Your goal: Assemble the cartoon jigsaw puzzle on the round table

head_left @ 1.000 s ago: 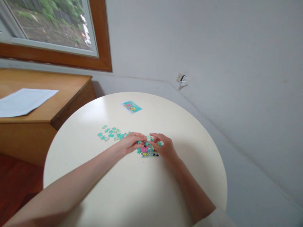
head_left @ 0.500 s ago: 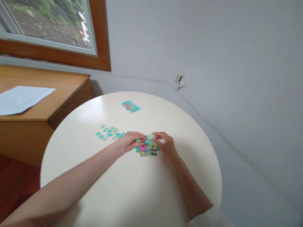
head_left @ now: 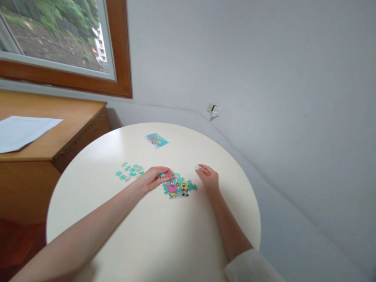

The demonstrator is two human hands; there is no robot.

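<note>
A partly joined jigsaw puzzle (head_left: pixel 177 188) with cartoon figures on a teal ground lies on the round white table (head_left: pixel 164 239). At its upper left edge is my left hand (head_left: pixel 157 179), thumb and curled fingers closed around a small teal puzzle piece (head_left: pixel 162 175); the hand partly covers it. Right of the puzzle and a little beyond it, my right hand (head_left: pixel 209 179) pinches a pale green puzzle piece (head_left: pixel 197 167) between thumb and fingertips, apart from the joined part.
Several loose teal pieces (head_left: pixel 129 171) are scattered left of my left hand. A picture card (head_left: pixel 157 140) with the same cartoon figures lies farther back. Beyond the table's left edge stands a wooden desk (head_left: pixel 73 107) with white paper (head_left: pixel 28 129). A wall socket (head_left: pixel 212 109) is behind.
My right hand has moved off the puzzle to the right, carrying a pale piece. My left hand has slid slightly left, so more of the picture shows. The view has tilted up a little.
</note>
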